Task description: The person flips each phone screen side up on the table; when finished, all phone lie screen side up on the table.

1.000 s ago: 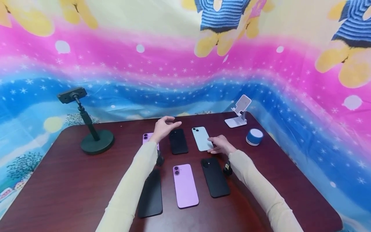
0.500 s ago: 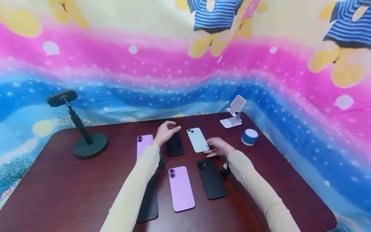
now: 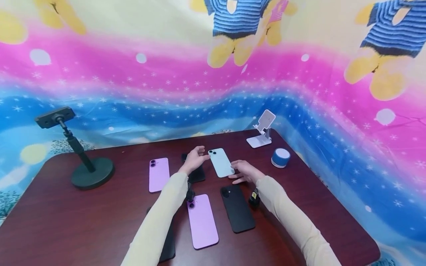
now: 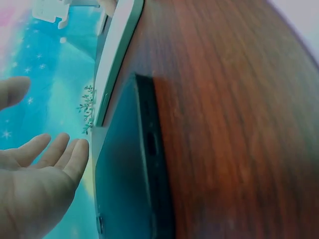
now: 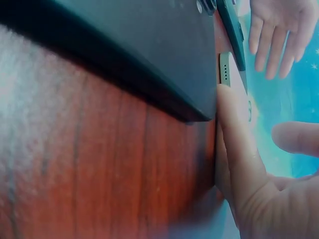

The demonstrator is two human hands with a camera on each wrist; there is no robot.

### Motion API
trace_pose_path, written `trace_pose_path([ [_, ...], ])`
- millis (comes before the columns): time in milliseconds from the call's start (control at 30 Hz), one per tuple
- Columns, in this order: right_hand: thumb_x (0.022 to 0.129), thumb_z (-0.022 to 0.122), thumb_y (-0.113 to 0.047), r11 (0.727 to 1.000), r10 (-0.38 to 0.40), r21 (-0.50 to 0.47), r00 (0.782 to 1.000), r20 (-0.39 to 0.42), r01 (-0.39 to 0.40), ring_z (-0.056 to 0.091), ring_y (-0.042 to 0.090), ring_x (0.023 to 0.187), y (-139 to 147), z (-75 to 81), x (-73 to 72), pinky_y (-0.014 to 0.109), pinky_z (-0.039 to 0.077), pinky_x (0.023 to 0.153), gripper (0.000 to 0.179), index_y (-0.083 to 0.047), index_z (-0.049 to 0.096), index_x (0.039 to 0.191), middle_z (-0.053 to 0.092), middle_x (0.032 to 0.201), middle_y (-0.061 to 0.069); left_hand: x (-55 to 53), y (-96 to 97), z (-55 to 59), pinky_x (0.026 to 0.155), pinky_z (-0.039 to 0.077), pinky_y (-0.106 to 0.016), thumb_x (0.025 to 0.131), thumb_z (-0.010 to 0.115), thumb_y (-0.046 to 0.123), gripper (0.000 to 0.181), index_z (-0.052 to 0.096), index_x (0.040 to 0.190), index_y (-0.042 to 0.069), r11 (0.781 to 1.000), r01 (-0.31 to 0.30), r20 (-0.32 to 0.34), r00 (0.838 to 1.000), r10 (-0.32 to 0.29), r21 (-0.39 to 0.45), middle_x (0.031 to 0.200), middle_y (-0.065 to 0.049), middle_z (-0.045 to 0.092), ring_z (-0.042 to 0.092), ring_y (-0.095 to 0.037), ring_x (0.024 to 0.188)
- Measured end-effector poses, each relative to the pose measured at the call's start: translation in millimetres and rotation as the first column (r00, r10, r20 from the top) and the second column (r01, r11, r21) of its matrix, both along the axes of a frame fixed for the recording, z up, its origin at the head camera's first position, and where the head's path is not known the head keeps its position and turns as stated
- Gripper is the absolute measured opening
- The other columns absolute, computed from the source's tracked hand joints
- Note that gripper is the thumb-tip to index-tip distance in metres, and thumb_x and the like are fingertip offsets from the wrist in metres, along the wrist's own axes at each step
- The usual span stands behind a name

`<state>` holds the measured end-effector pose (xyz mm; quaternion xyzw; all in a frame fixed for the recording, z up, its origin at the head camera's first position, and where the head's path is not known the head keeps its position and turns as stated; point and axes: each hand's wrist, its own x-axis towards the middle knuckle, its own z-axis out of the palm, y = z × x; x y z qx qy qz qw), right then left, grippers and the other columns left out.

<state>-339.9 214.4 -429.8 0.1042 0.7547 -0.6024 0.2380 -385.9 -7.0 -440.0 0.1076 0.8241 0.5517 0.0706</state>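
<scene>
A pale mint smartphone (image 3: 222,163) lies back-up in the far row of phones. My right hand (image 3: 246,171) is at its right long side, with fingers extended. In the right wrist view one finger (image 5: 234,124) reaches the mint phone's lower end; whether it presses cannot be told. My left hand (image 3: 194,160) hovers over a black smartphone (image 3: 198,175) left of the mint one, partly hiding it. The left fingers are relaxed and hold nothing, and the thumb points towards the mint phone's left edge. In the left wrist view, air separates this hand (image 4: 40,189) from the black phone (image 4: 124,169).
Two lilac phones (image 3: 159,174) and two more black phones (image 3: 237,208) lie about the hands; the left sleeve covers part of one. A dark green stand (image 3: 93,173) is at left. A white phone stand (image 3: 259,141) and a blue cylinder (image 3: 280,157) are at right.
My left hand has moved right, from between the lilac and black phones towards the mint phone. The right hand stays by the mint phone. The head view has shifted, sliding the scene left.
</scene>
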Motion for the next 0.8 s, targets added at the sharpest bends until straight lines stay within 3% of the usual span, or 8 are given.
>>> trace_pose_path([
  [133,0.103,0.037,-0.016,0.999,0.006,0.040,1.000,-0.012,-0.006,0.057,0.035,0.118,-1.5,3.9,1.8,0.042,0.056,0.084,0.048,0.000,0.027,0.148,0.031,0.149,0.023,-3.8,3.6,-4.1,0.108,0.039,-0.047,0.093,0.061,0.018,0.059,0.037,0.144,0.001,1.000,0.004,0.008,1.000,-0.004,-0.019,0.145,-0.019,0.044,0.042,-0.033,0.134],
  [367,0.099,0.047,-0.017,0.985,-0.013,0.169,0.996,-0.091,0.028,0.063,0.025,0.094,-1.4,7.8,2.0,0.031,0.057,0.069,0.046,0.003,0.040,0.139,0.045,0.133,0.023,-10.3,11.3,-4.8,0.106,0.041,-0.048,0.093,0.059,0.013,0.056,0.039,0.143,-0.001,0.996,0.035,-0.033,0.999,-0.038,-0.086,0.145,-0.021,0.043,0.042,-0.035,0.133],
  [533,0.097,0.051,-0.017,0.964,-0.012,0.262,0.988,-0.156,0.053,0.054,0.027,0.101,-3.5,6.7,2.7,0.030,0.055,0.068,0.038,0.004,0.050,0.129,0.051,0.125,0.019,-15.5,14.8,-6.2,0.107,0.039,-0.048,0.094,0.057,0.012,0.056,0.036,0.144,-0.003,0.992,0.064,-0.025,0.997,-0.067,-0.107,0.147,-0.022,0.040,0.041,-0.036,0.134],
  [667,0.098,0.051,-0.016,0.959,-0.026,0.273,0.986,-0.168,0.072,0.053,0.029,0.106,-3.4,4.0,3.0,0.030,0.055,0.068,0.037,0.005,0.051,0.129,0.052,0.125,0.019,-18.2,14.9,-4.0,0.109,0.036,-0.049,0.094,0.056,0.011,0.061,0.030,0.147,-0.003,0.990,0.085,0.016,0.996,-0.083,-0.114,0.150,-0.023,0.034,0.036,-0.036,0.137],
  [767,0.098,0.049,-0.014,0.963,-0.030,0.260,0.985,-0.168,0.074,0.058,0.026,0.098,-2.2,2.8,2.4,0.028,0.055,0.065,0.038,0.006,0.050,0.130,0.053,0.125,0.020,-20.2,14.0,-2.4,0.110,0.035,-0.048,0.095,0.054,0.009,0.064,0.024,0.149,-0.003,0.984,0.101,0.036,0.995,-0.096,-0.148,0.153,-0.024,0.029,0.033,-0.037,0.139],
  [800,0.098,0.049,-0.013,0.966,-0.032,0.247,0.985,-0.167,0.074,0.059,0.024,0.094,-1.7,2.4,1.8,0.027,0.055,0.065,0.038,0.007,0.049,0.130,0.053,0.125,0.021,-21.2,14.2,-2.4,0.109,0.037,-0.048,0.095,0.052,0.007,0.064,0.022,0.150,-0.003,0.980,0.110,0.038,0.994,-0.105,-0.166,0.154,-0.024,0.028,0.041,-0.037,0.133],
])
